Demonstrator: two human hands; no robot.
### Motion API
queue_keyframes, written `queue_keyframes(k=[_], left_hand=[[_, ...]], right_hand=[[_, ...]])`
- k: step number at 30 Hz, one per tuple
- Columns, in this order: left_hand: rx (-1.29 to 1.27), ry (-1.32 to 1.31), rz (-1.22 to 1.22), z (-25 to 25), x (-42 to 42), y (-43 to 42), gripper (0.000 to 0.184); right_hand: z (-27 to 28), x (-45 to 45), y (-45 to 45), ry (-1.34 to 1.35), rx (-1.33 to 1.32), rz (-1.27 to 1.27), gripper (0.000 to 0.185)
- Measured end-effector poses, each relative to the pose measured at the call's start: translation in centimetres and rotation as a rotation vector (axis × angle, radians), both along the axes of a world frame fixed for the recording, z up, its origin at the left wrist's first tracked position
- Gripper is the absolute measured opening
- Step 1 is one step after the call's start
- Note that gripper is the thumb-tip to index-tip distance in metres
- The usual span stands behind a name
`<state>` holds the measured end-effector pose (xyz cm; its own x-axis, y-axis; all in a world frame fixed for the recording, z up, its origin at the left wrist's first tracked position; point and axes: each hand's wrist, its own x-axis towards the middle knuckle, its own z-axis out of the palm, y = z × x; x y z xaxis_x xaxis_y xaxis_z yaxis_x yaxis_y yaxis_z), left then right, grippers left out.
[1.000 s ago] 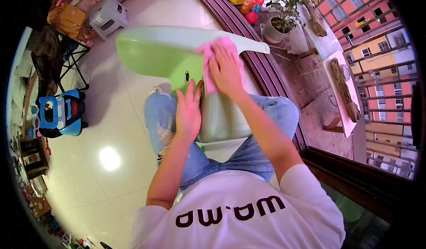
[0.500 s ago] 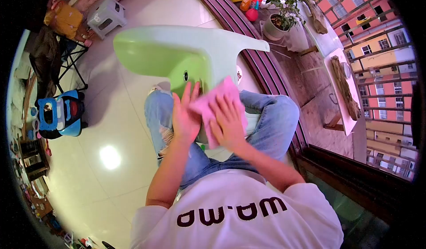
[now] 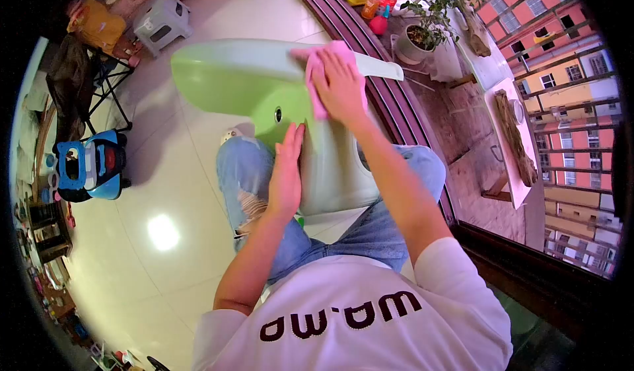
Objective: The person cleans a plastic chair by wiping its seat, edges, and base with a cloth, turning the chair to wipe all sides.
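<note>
A green and white plastic basin-like piece [image 3: 224, 77] stands on the floor between my knees, with a small dark round hole in its green part. My right hand [image 3: 338, 87] presses a pink cloth [image 3: 318, 103] flat on the upper white surface, fingers spread over the cloth. Against the near green edge rests my left hand [image 3: 287, 173], its fingers stretched out and nothing held in it. The surface under the cloth is hidden.
A grey stool [image 3: 162, 24] and a seated person in yellow [image 3: 99, 27] are at the upper left. Below them is a blue toy vehicle [image 3: 91, 166]. Dark door tracks [image 3: 389, 110] run along the right, beside a potted plant [image 3: 415, 40] and a bench [image 3: 512, 146].
My right hand and the pink cloth went down toward me, then back up and away to the upper white surface. My left hand turned slightly inward at the green edge.
</note>
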<state>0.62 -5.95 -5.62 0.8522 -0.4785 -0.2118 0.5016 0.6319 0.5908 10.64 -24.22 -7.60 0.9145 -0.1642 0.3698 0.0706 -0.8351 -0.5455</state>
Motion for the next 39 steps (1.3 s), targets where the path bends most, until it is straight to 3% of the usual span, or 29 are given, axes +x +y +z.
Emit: queue_keyframes(k=[2, 5, 7, 14, 18, 23, 26, 31, 35, 37, 39], left_hand=[[0.437, -0.236, -0.034, 0.5, -0.5, -0.9, 0.061], [0.561, -0.242, -0.077, 1.7, -0.9, -1.5, 0.062], [0.559, -0.261, -0.077, 1.8, -0.9, -1.6, 0.062], [0.433, -0.254, -0.037, 1.5, -1.1, -1.1, 0.063], [0.315, -0.186, -0.034, 2.1, -1.0, -0.6, 0.065], [0.182, -0.14, -0.005, 0.6, -0.5, -0.4, 0.067], [0.322, -0.213, -0.014, 0.8, -0.5, -0.5, 0.063], [0.373, -0.245, -0.031, 0.9, -0.5, -0.8, 0.063], [0.355, -0.227, -0.016, 0.9, -0.5, -0.6, 0.064], [0.303, -0.197, -0.009, 0.9, -0.3, -0.6, 0.064], [0.254, -0.158, -0.012, 0.6, -0.3, -0.3, 0.065]], right_hand=[[-0.3, 2.2, -0.7, 0.01, -0.006, -0.018, 0.048], [-1.0, 2.5, -0.8, -0.011, 0.006, -0.07, 0.048], [-1.2, 0.4, -0.2, -0.127, 0.035, 0.003, 0.046], [0.9, -17.9, 5.6, 0.116, 0.098, 0.129, 0.053], [1.0, -22.2, 7.7, 0.159, 0.07, 0.147, 0.057], [1.8, -14.1, 5.3, 0.119, 0.076, 0.092, 0.054], [1.0, -6.1, 3.0, 0.006, 0.042, 0.028, 0.048], [-0.5, 4.2, -0.7, 0.035, 0.167, -0.012, 0.047], [-0.6, 4.2, -0.5, 0.073, 0.092, -0.116, 0.046], [-0.5, 1.4, -0.1, -0.017, 0.169, 0.056, 0.045], [0.5, -3.8, 1.8, -0.006, 0.138, 0.061, 0.044]])
